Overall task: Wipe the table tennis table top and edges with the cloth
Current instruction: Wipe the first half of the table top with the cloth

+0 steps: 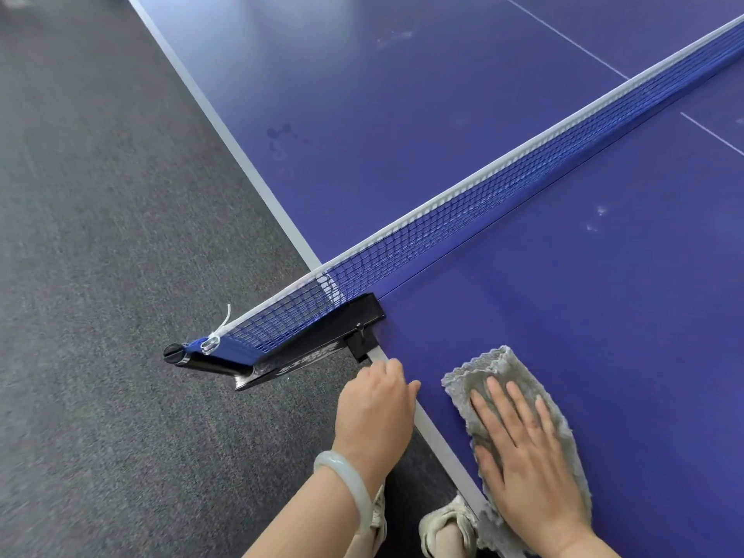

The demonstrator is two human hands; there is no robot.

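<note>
The blue table tennis table [604, 296] fills the right of the view, with a white edge line along its left side. A grey fringed cloth [487, 368] lies flat on the near half close to that edge. My right hand [523, 457] presses on the cloth with straight, spread fingers. My left hand [376, 400] grips the table's side edge just below the net clamp, fingers curled over the rim, thumb on top. A pale bangle sits on that wrist.
The blue net [503, 187] with a white top band runs diagonally across the table. Its black clamp and post [306, 348] jut out over the dark grey carpet [120, 275]. Smudges [282, 138] mark the far half. My shoes [443, 525] stand beside the table.
</note>
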